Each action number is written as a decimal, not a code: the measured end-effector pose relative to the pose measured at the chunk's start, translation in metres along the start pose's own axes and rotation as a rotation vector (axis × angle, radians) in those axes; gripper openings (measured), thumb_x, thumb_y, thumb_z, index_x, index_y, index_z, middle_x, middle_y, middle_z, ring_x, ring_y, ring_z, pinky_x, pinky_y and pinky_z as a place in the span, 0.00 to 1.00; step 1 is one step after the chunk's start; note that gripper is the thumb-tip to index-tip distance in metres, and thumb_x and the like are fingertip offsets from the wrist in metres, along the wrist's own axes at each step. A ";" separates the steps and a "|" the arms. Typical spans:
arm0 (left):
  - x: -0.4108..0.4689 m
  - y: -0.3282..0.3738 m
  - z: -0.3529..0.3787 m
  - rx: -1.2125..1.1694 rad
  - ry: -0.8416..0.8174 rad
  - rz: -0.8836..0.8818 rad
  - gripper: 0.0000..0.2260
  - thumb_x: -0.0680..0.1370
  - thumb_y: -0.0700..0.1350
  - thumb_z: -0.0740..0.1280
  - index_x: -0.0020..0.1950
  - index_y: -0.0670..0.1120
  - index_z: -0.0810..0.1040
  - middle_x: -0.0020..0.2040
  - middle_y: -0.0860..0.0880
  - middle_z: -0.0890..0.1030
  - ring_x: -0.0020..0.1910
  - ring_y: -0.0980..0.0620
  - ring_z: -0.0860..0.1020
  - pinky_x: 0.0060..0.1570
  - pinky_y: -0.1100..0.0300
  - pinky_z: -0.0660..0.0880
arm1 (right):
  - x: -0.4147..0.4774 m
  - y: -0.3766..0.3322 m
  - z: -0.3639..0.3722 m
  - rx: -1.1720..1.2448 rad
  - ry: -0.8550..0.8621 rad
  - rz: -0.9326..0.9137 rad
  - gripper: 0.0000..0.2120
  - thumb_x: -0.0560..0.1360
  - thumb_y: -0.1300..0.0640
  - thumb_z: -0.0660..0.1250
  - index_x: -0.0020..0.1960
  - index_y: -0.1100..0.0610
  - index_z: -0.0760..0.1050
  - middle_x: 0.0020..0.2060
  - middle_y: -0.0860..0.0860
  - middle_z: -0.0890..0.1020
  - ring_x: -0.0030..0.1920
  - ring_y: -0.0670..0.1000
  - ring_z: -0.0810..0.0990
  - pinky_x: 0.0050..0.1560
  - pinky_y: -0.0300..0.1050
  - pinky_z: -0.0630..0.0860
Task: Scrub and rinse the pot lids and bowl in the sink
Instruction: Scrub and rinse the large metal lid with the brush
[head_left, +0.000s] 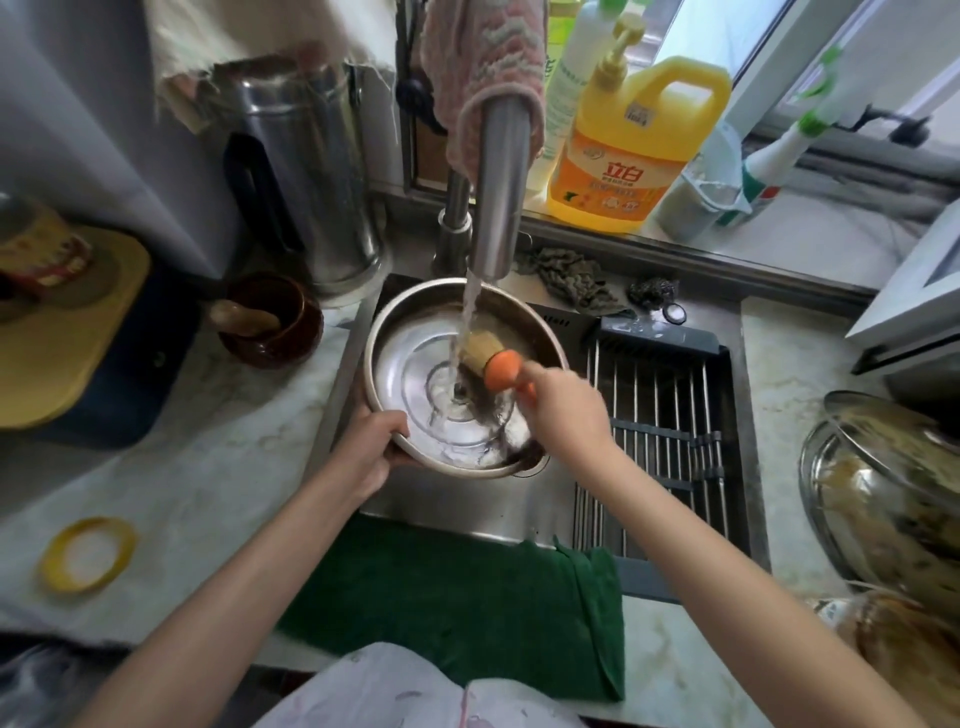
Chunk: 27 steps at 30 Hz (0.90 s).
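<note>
Left hand (371, 449): forearm in from lower left, fingers curled over near-left rim of steel bowl (400, 374), gripping it. Bowl at left end of sink (467, 504), under running faucet (498, 182). Right hand (566, 410): fingers closed round orange handle of brush (493, 364), bristles in stream above bowl's middle.

Counter, left of sink: yellow ring (88, 553), brown jar (270, 322), steel kettle (311, 171). Green towel (467, 597) over sink's front edge. Rack (660, 415) across sink's right end. Yellow detergent jug (634, 150) on back ledge.

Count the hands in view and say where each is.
2. The left hand grips the near rim of the steel bowl; the right hand holds the orange brush under the tap.
</note>
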<state>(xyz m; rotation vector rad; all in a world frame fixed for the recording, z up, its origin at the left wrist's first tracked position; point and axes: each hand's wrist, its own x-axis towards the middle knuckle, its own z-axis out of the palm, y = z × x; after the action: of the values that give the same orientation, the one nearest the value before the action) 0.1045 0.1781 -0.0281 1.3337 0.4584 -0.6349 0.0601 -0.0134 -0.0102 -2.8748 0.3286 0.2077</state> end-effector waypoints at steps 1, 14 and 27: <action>0.000 -0.001 0.004 -0.026 0.012 -0.020 0.25 0.71 0.24 0.53 0.63 0.44 0.67 0.42 0.45 0.75 0.35 0.49 0.76 0.18 0.62 0.72 | -0.006 -0.006 0.001 0.044 -0.065 -0.073 0.10 0.77 0.52 0.62 0.56 0.50 0.76 0.47 0.54 0.82 0.49 0.60 0.80 0.42 0.47 0.71; -0.001 -0.007 -0.002 -0.016 0.000 -0.126 0.22 0.71 0.25 0.53 0.63 0.35 0.68 0.38 0.43 0.74 0.34 0.48 0.74 0.20 0.63 0.72 | -0.013 -0.007 -0.009 0.128 -0.204 -0.330 0.09 0.73 0.51 0.69 0.54 0.47 0.79 0.45 0.49 0.83 0.45 0.53 0.81 0.43 0.46 0.76; -0.004 0.011 -0.009 0.109 -0.013 -0.092 0.25 0.71 0.25 0.52 0.59 0.50 0.68 0.44 0.47 0.75 0.37 0.47 0.76 0.19 0.55 0.76 | 0.037 0.031 -0.027 -0.456 -0.008 -0.252 0.10 0.69 0.57 0.72 0.50 0.51 0.79 0.39 0.51 0.80 0.35 0.56 0.82 0.29 0.42 0.65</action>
<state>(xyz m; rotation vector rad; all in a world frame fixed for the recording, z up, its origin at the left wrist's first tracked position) 0.1093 0.1891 -0.0190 1.4169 0.4829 -0.7532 0.0912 -0.0573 0.0022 -3.3213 -0.1016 0.2774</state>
